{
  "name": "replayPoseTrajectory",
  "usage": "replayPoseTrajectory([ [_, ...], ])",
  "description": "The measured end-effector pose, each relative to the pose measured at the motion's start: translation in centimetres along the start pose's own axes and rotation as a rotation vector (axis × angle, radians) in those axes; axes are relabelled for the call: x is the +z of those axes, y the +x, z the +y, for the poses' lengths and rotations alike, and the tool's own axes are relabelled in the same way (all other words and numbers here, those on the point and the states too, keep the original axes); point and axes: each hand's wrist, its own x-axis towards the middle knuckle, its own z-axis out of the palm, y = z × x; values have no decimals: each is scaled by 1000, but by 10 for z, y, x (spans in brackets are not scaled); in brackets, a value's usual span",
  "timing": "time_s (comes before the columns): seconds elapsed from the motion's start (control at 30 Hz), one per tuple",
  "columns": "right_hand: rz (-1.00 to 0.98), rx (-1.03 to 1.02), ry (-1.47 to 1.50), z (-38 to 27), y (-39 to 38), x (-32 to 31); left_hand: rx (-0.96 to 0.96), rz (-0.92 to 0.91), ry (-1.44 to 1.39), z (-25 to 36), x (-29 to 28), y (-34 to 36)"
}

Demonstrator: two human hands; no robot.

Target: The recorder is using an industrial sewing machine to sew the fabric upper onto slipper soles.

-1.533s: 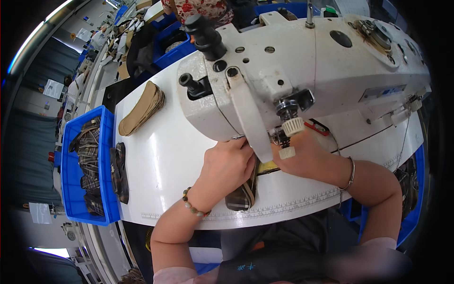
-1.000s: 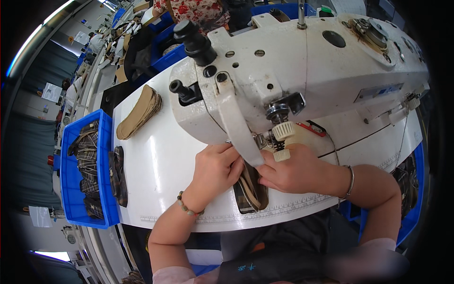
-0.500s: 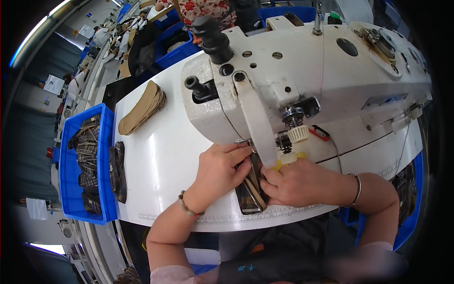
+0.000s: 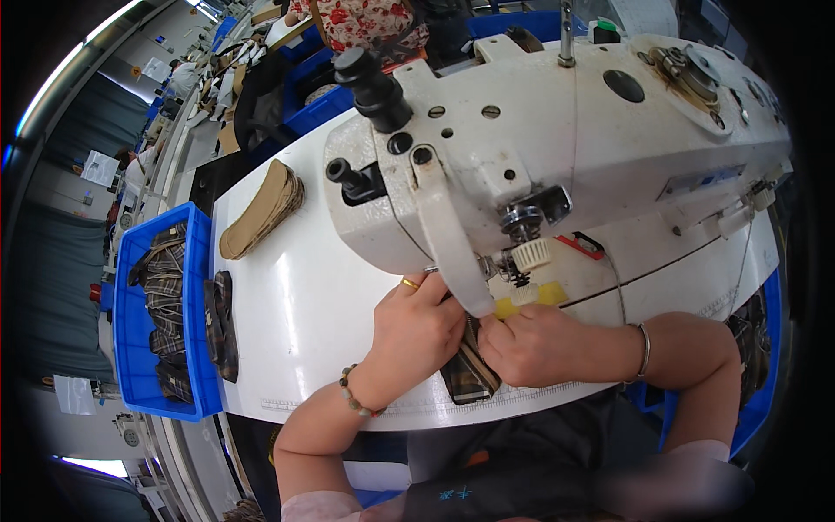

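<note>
A dark plaid fabric piece [image 4: 467, 380] with tan folded strips lies on the white table under the head of the sewing machine [image 4: 522, 148]. My left hand [image 4: 420, 320] is closed at its left side, fingertips up by the needle area and partly behind the machine's white lever [image 4: 448, 235]. On the other side my right hand [image 4: 532, 345] pinches the fabric's right edge, its fingers curled. Just beyond that hand a yellow piece [image 4: 544, 297] sits on the machine bed. The needle and the fabric's far end are hidden.
At the left a blue bin [image 4: 209, 322] holds plaid fabric pieces, and another plaid bundle [image 4: 223, 326] lies beside it. A stack of tan shaped pieces [image 4: 265, 210] rests on the far left of the table. A red-and-black tool [image 4: 581, 246] lies under the machine arm.
My view has shifted slightly. The left hand has turned more knuckles-up, its fingers further under the machine head. Both hands stay on the fabric, which has swung slightly.
</note>
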Motion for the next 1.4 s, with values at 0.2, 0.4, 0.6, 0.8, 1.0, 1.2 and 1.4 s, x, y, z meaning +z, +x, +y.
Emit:
replayPoseTrajectory([
  [0.2, 3, 30, 12, 0, -2, -3, 49, 22, -113, -1, 8, 4],
  [0.4, -26, 42, 6, 1, -1, -3, 72, 63, -125, -6, 12, 7],
  [0.6, 53, 97, -23, 9, 0, 7, 50, 43, 12, -12, 14, 8],
  [0.8, 33, -2, 10, 4, -1, -5, 161, 135, 173, 6, 2, -1],
  [1.0, -54, -63, -65, -3, -4, -13, 118, 102, -24, 7, 8, -13],
  [1.2, -42, -55, -57, -4, -6, -11, 113, 99, -80, 8, 9, -11],
  [1.4, -61, -27, -20, -6, -7, -8, 89, 69, -177, 3, 11, -12],
])
